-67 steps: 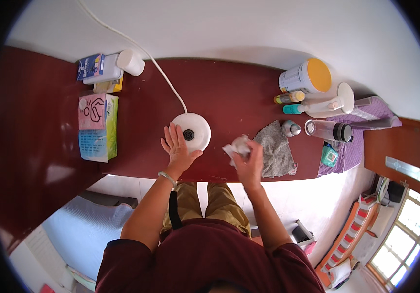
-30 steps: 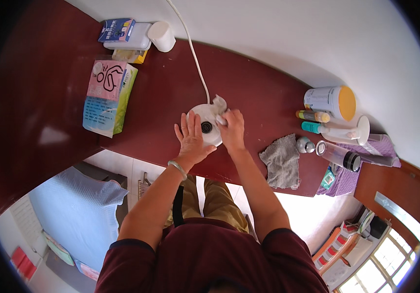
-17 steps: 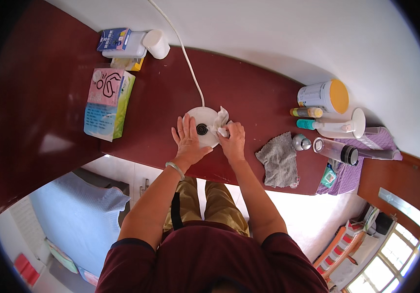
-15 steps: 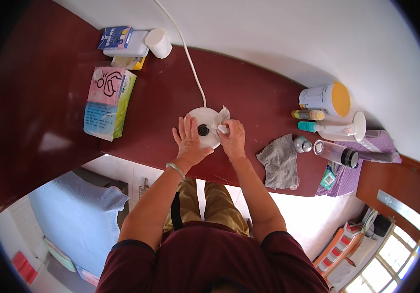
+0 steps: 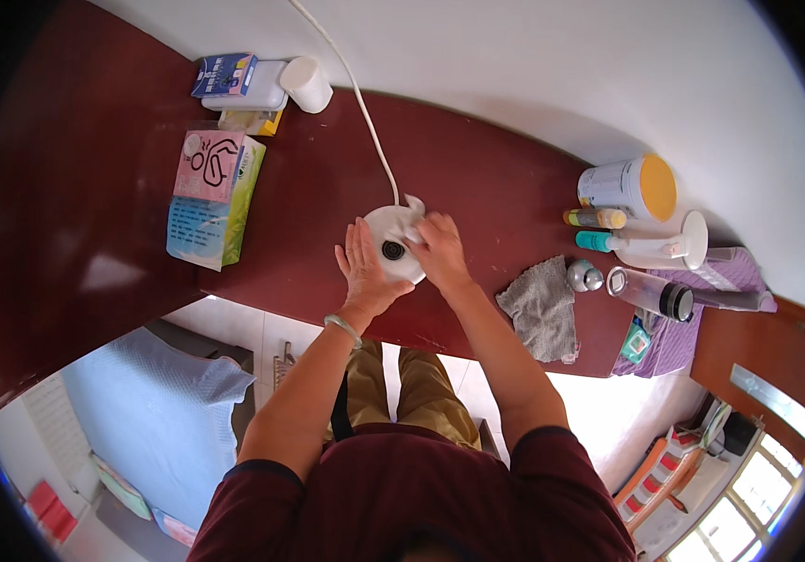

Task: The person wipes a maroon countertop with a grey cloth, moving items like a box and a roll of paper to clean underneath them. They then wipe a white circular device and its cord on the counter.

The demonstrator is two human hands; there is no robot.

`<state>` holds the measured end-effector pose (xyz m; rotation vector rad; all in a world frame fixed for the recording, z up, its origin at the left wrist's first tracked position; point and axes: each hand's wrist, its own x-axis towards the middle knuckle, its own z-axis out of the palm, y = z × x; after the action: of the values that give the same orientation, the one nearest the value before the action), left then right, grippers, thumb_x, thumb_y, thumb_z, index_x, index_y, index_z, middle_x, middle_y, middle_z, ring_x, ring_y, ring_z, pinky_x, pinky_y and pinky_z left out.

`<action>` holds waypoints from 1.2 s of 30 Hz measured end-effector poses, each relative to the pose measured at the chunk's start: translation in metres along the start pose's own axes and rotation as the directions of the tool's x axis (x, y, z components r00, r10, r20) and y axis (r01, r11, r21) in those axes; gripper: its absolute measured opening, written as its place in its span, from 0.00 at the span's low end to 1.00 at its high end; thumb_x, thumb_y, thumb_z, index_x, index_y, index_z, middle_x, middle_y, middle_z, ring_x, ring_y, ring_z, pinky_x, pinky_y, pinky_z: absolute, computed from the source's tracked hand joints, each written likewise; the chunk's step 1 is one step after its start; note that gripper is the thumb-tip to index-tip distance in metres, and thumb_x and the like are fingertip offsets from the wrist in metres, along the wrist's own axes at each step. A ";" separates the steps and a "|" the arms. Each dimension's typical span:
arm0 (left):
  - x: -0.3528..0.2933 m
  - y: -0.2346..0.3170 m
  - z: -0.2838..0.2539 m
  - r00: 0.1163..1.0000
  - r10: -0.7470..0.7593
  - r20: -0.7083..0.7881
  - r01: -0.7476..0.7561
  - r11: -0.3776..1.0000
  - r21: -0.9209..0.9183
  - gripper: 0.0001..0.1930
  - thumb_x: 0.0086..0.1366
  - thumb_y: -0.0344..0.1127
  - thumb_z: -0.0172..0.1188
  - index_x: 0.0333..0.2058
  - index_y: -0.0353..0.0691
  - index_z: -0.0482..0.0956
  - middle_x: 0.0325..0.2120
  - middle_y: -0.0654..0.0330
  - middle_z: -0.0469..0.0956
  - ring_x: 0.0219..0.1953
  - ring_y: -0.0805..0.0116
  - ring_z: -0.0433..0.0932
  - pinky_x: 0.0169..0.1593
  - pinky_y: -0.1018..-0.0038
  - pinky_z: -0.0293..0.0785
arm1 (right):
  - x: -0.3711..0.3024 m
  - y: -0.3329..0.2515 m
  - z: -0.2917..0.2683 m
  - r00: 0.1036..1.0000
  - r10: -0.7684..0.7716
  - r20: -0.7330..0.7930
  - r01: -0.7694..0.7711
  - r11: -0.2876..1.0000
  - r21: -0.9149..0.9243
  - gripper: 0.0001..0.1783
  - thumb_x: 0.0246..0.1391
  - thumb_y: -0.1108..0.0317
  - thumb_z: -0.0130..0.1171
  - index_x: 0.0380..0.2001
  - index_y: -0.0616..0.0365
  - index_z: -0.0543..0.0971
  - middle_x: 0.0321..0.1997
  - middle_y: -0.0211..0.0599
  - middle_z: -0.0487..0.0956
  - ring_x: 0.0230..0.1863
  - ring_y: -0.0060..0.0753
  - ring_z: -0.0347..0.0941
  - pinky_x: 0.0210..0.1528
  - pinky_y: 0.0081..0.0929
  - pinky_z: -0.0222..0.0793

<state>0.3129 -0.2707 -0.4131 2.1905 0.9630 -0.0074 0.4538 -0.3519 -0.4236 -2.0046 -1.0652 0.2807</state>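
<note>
A round white kettle base (image 5: 407,271) with a black ring connector at its centre lies on the dark red table; a white cord (image 5: 366,116) runs from its far edge up the wall. My left hand (image 5: 365,276) lies on the base's left side, fingers stretched out flat and thumb along the near edge. In my right hand (image 5: 441,250) a crumpled white tissue (image 5: 409,216) is pinched and pressed on the base's upper right surface. Part of the tissue is hidden under the fingers.
A pack of tissues (image 5: 207,199), boxes (image 5: 224,75) and a white paper roll (image 5: 307,85) stand at the left. Right of my hands lie a grey cloth (image 5: 543,307), a silver-capped item (image 5: 583,276), a clear bottle (image 5: 648,294) and a yellow-lidded tub (image 5: 629,189). The table's front edge (image 5: 421,343) is near me.
My right hand has moved the tissue slightly up and left over the base, toward its far side. The left hand stays on the base's left side.
</note>
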 end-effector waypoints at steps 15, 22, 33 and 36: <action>-0.005 -0.005 0.008 0.999 0.020 0.032 -0.020 1.000 0.006 0.71 0.37 0.53 0.75 0.69 0.38 0.30 0.71 0.48 0.37 0.73 0.50 0.32 0.70 0.47 0.22 | 0.054 -0.006 0.035 0.969 -0.236 0.073 0.239 0.970 -0.039 0.08 0.42 0.73 0.65 0.26 0.56 0.75 0.32 0.36 0.73 0.37 0.45 0.69 0.43 0.39 0.68; -0.003 -0.001 0.004 1.000 0.022 0.021 -0.023 0.999 0.025 0.70 0.38 0.49 0.77 0.69 0.39 0.31 0.71 0.48 0.37 0.73 0.49 0.31 0.70 0.46 0.23 | -0.009 -0.004 0.011 0.981 -0.100 -0.168 0.094 0.995 -0.044 0.11 0.41 0.79 0.62 0.32 0.59 0.77 0.37 0.39 0.74 0.40 0.48 0.68 0.43 0.38 0.68; -0.007 -0.008 0.009 0.997 0.068 0.028 -0.071 0.993 0.094 0.71 0.37 0.48 0.79 0.70 0.40 0.32 0.71 0.49 0.34 0.73 0.47 0.30 0.69 0.43 0.24 | -0.049 -0.011 0.010 0.984 0.044 -0.173 -0.055 0.997 -0.061 0.11 0.39 0.82 0.58 0.30 0.60 0.73 0.35 0.44 0.72 0.38 0.54 0.68 0.39 0.45 0.65; -0.005 0.000 0.005 0.998 0.034 0.056 -0.039 0.995 0.091 0.71 0.37 0.47 0.79 0.70 0.40 0.32 0.72 0.51 0.34 0.73 0.49 0.30 0.69 0.44 0.24 | -0.020 -0.001 0.017 0.971 0.068 -0.231 -0.076 0.997 -0.026 0.09 0.44 0.79 0.59 0.31 0.60 0.73 0.35 0.46 0.72 0.38 0.53 0.67 0.39 0.45 0.65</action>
<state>0.3102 -0.2767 -0.4153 2.2795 0.9087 -0.0951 0.4320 -0.3576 -0.4374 -2.0523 -0.8573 0.0651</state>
